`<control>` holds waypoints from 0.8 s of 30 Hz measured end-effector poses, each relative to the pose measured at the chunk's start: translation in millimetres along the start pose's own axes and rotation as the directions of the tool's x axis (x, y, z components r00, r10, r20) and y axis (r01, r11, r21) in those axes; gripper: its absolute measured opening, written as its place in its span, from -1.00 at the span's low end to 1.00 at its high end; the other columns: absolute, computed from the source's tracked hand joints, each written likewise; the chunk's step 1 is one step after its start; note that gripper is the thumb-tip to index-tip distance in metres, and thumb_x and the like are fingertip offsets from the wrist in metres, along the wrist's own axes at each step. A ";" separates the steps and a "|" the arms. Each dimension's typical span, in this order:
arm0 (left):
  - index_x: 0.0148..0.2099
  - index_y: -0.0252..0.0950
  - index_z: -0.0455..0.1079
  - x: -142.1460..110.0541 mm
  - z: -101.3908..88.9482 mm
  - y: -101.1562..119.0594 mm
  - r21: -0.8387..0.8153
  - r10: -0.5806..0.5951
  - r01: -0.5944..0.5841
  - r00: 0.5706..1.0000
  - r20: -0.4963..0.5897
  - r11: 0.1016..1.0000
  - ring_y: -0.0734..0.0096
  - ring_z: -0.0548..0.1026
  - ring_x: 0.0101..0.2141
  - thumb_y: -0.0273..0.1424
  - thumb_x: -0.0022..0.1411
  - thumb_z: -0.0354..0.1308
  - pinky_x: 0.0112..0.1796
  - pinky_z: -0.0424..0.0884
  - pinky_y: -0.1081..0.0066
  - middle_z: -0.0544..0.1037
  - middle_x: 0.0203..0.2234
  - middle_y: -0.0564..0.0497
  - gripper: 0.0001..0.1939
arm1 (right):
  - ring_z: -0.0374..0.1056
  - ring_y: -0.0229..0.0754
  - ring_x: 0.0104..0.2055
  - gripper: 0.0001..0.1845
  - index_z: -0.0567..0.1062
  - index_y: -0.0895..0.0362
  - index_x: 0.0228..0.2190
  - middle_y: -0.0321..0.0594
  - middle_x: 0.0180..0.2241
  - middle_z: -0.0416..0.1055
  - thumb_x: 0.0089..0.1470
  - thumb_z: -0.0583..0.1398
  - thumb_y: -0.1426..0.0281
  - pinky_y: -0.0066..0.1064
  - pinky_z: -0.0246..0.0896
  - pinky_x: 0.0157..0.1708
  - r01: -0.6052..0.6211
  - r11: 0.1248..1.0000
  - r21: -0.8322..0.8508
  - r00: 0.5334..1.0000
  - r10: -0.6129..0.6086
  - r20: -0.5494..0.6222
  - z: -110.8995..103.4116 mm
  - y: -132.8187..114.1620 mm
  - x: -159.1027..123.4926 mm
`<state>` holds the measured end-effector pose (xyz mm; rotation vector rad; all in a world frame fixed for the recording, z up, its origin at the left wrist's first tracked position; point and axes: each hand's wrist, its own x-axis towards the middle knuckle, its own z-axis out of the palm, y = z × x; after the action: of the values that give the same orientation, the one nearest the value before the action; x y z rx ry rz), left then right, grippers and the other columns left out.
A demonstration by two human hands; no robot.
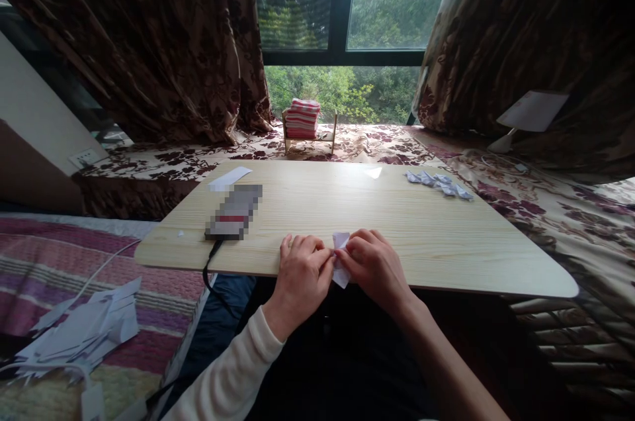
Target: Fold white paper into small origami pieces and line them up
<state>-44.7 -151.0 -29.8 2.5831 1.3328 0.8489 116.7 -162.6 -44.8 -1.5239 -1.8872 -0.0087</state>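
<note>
A small piece of white paper (pixel 340 275), partly folded, is pinched between both hands at the near edge of the wooden table. My left hand (pixel 303 279) grips its left side with thumb and forefinger. My right hand (pixel 374 265) holds the right side, fingers curled and thumb pressed close to the left one. The fingers hide the middle of the paper. Toward the back right of the table lies a row of folded white paper pieces (pixel 439 183). A flat white paper strip (pixel 231 179) rests at the back left, and a small white paper piece (pixel 374 172) at the back middle.
The light wooden table (pixel 278 209) carries a blurred-out dark device (pixel 235 212) with a black cord (pixel 207 269). Many white paper strips (pixel 94 325) lie on the striped bed (pixel 163 295) at left. Behind stand a rack of folded striped cloths (pixel 302 120) and a white lamp (pixel 533 110).
</note>
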 end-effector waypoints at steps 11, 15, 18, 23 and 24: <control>-0.15 -0.19 0.46 -5.1 -0.8 -1.9 0.036 0.025 -0.026 0.999 0.031 0.999 0.24 0.36 -0.15 -0.41 0.31 -0.03 0.15 -0.02 -0.02 0.46 -0.26 -0.01 -0.78 | 0.31 -0.05 -0.18 -0.56 0.37 0.05 -0.01 -0.16 -0.22 0.41 0.03 0.22 0.43 -0.19 0.27 -0.17 0.075 0.997 -0.021 0.997 -0.075 -0.008 -4.3 1.3 8.4; -0.24 -0.22 0.45 -4.5 -2.3 -1.2 0.056 0.025 -0.028 0.999 0.042 0.998 0.23 0.36 -0.15 -0.41 0.30 -0.02 0.15 -0.03 -0.03 0.46 -0.27 -0.02 -0.80 | 0.29 -0.03 -0.13 -0.67 0.48 0.03 -0.10 -0.11 -0.18 0.37 0.06 0.19 0.47 -0.17 0.27 -0.15 0.204 0.976 -0.070 0.979 -0.202 0.039 -9.5 -1.3 15.0; -0.26 -0.23 0.44 -5.3 -3.6 -1.4 0.055 0.029 -0.031 0.999 0.041 0.998 0.24 0.37 -0.16 -0.42 0.29 -0.01 0.15 -0.03 -0.02 0.47 -0.28 -0.01 -0.81 | 0.28 -0.03 -0.13 -0.77 0.54 0.03 -0.21 -0.11 -0.19 0.37 0.07 0.19 0.47 -0.17 0.26 -0.15 0.236 0.968 -0.082 0.970 -0.230 0.078 -10.7 -3.4 18.6; -0.25 -0.22 0.44 -8.6 -2.5 -4.9 0.009 -0.027 0.028 0.998 -0.062 1.000 0.26 0.39 -0.19 -0.40 0.27 0.04 0.13 0.03 0.02 0.48 -0.32 0.00 -0.85 | 0.30 -0.03 -0.15 -0.74 0.52 0.05 -0.17 -0.12 -0.20 0.41 0.05 0.22 0.45 -0.18 0.27 -0.16 0.223 0.972 -0.078 0.971 -0.215 0.101 -8.6 -4.7 15.6; -0.28 -0.23 0.44 -8.7 -1.4 -5.5 0.007 -0.047 0.048 0.995 -0.084 0.999 0.26 0.40 -0.20 -0.40 0.27 0.05 0.11 0.04 0.03 0.48 -0.34 0.00 -0.86 | 0.31 -0.03 -0.15 -0.74 0.50 0.06 -0.16 -0.12 -0.20 0.42 0.05 0.23 0.43 -0.18 0.26 -0.16 0.202 0.977 -0.071 0.977 -0.196 0.082 -9.0 -3.6 13.4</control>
<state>-53.4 -154.6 -34.2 2.5374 1.4172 0.9559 117.3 -156.0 -29.6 -1.3964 -2.1150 -0.1203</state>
